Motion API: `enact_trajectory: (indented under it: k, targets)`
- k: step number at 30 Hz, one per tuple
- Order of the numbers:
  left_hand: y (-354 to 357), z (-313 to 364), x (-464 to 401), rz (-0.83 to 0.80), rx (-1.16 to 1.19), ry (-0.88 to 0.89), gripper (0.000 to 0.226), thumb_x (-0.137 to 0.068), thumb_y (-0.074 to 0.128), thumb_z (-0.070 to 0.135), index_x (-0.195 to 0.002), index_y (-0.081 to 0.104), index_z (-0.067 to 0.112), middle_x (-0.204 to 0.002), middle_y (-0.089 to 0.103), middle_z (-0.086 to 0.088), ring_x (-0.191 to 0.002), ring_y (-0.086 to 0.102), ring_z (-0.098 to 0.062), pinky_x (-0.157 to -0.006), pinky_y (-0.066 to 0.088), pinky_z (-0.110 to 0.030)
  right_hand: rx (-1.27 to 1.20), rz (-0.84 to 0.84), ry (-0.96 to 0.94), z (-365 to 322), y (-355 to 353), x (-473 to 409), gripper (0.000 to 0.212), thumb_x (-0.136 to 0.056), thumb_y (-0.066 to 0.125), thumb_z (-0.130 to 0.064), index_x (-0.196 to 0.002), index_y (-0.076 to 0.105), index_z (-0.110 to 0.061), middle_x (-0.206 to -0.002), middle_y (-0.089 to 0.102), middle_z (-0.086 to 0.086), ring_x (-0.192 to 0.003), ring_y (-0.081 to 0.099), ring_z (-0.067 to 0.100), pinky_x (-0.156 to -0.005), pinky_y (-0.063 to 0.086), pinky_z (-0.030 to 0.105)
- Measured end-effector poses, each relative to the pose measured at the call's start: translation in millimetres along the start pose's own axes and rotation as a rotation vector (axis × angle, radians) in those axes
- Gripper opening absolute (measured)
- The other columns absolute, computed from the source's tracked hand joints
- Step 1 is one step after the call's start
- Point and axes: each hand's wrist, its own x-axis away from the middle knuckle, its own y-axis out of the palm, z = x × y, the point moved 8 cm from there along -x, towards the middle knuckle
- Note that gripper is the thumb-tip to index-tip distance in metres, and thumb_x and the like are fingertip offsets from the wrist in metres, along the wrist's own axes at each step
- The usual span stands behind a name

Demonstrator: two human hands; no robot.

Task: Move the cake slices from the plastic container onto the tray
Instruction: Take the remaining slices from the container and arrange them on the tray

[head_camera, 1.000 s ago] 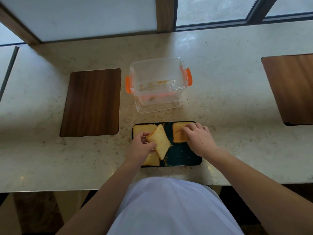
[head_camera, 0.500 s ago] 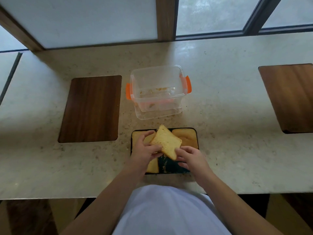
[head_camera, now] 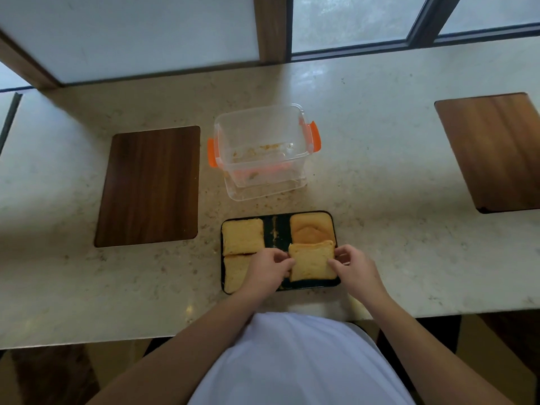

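A black tray [head_camera: 279, 229] lies on the counter in front of me with several yellow cake slices on it. One slice [head_camera: 242, 235] fills its far left corner, another [head_camera: 311, 228] the far right, and a third [head_camera: 233, 273] the near left, partly under my wrist. A fourth slice [head_camera: 312, 263] sits at the near right, pinched on its left edge by my left hand [head_camera: 267, 270] and on its right edge by my right hand [head_camera: 355, 266]. The clear plastic container [head_camera: 263, 153] with orange clips stands behind the tray, holding only crumbs.
A dark wooden board [head_camera: 149, 185] is set into the pale stone counter [head_camera: 380, 182] to the left, and another board [head_camera: 493, 150] to the right. Crumbs lie between container and tray. Window frames run along the counter's far edge.
The slice that was held tilted over the tray's middle has moved right and down flat into the near right corner. My right hand has shifted from its near corner to its right edge.
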Motion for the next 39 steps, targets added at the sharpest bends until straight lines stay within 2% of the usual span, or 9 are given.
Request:
enact_trajectory:
  k: [3, 5, 8, 12, 15, 19, 24, 31, 39]
  targets:
    - [9, 0, -5, -0.023, -0.033, -0.042, 0.021, -0.093, 0.069, 0.027, -0.110, 0.073, 0.014, -0.088, 0.075, 0.003, -0.079, 0.072, -0.008, -0.077, 0.063, -0.035, 0.109, 0.021, -0.014, 7, -1, 1, 0.021, -0.094, 0.069, -0.030, -0.112, 0.069, -0.019, -0.093, 0.068, -0.010, -0.082, 0.062, 0.003, -0.065, 0.048, 0.021]
    - [14, -1, -8, -0.044, -0.049, -0.075, 0.019, -0.094, 0.069, 0.024, -0.105, 0.074, 0.011, -0.086, 0.076, -0.002, -0.078, 0.073, -0.012, -0.077, 0.063, -0.035, 0.169, 0.026, -0.012, 9, -2, 0, 0.021, -0.094, 0.069, -0.030, -0.111, 0.069, -0.018, -0.095, 0.069, -0.007, -0.084, 0.064, 0.010, -0.070, 0.053, 0.028]
    - [18, -2, -9, -0.077, -0.074, -0.111, 0.017, -0.093, 0.070, 0.018, -0.105, 0.074, 0.007, -0.085, 0.077, -0.005, -0.075, 0.074, -0.014, -0.069, 0.061, -0.028, 0.231, 0.031, -0.002, 9, -3, 0, 0.018, -0.093, 0.069, -0.030, -0.108, 0.066, -0.021, -0.093, 0.068, -0.007, -0.084, 0.064, 0.013, -0.075, 0.057, 0.037]
    - [20, -8, -12, -0.108, -0.087, -0.160, 0.021, -0.091, 0.072, 0.012, -0.111, 0.072, 0.005, -0.090, 0.076, -0.008, -0.074, 0.073, -0.014, -0.063, 0.058, -0.023, 0.303, 0.048, -0.012, 5, -3, 2, 0.017, -0.092, 0.068, -0.030, -0.104, 0.061, -0.021, -0.091, 0.066, -0.005, -0.080, 0.062, 0.015, -0.068, 0.054, 0.035]
    - [20, -9, -14, -0.116, -0.149, -0.159, 0.021, -0.091, 0.070, 0.013, -0.110, 0.072, 0.005, -0.089, 0.074, -0.007, -0.071, 0.070, -0.015, -0.066, 0.060, -0.029, 0.355, 0.053, -0.025, 1, -2, 2, 0.018, -0.092, 0.067, -0.030, -0.105, 0.060, -0.021, -0.094, 0.065, -0.004, -0.081, 0.061, 0.016, -0.066, 0.053, 0.034]
    - [7, 9, -24, -0.007, -0.372, 0.019, 0.024, -0.093, 0.069, 0.028, -0.109, 0.073, 0.010, -0.091, 0.073, -0.002, -0.074, 0.070, -0.015, -0.070, 0.062, -0.035, 0.410, 0.054, -0.069, -4, -3, 3, 0.028, -0.092, 0.068, -0.032, -0.114, 0.057, -0.020, -0.104, 0.060, -0.003, -0.087, 0.060, 0.018, -0.068, 0.052, 0.035]
    - [1, 25, -35, 0.029, -0.342, 0.062, 0.032, -0.090, 0.073, 0.031, -0.114, 0.072, 0.010, -0.103, 0.074, -0.004, -0.086, 0.071, -0.016, -0.080, 0.061, -0.038, 0.500, 0.064, -0.250, -27, 0, 3, 0.036, -0.093, 0.067, -0.033, -0.125, 0.056, -0.021, -0.113, 0.056, -0.001, -0.085, 0.060, 0.019, -0.067, 0.049, 0.030]
    - [10, 23, -37, 0.030, -0.376, 0.009, 0.019, -0.091, 0.072, 0.027, -0.103, 0.071, 0.011, -0.094, 0.074, -0.005, -0.083, 0.071, -0.018, -0.078, 0.062, -0.040, 0.660, 0.059, -0.289, -38, 4, -4, 0.018, -0.094, 0.061, -0.030, -0.107, 0.061, -0.018, -0.093, 0.053, -0.002, -0.076, 0.050, 0.018, -0.057, 0.037, 0.030]
    - [12, 23, -36, 0.023, -0.396, 0.043, 0.014, -0.094, 0.067, 0.022, -0.102, 0.073, 0.012, -0.095, 0.075, -0.005, -0.083, 0.071, -0.018, -0.078, 0.062, -0.041, 0.738, 0.025, -0.287, -37, 8, -4, 0.013, -0.097, 0.056, -0.026, -0.104, 0.059, -0.015, -0.093, 0.055, 0.002, -0.076, 0.054, 0.020, -0.058, 0.042, 0.030]
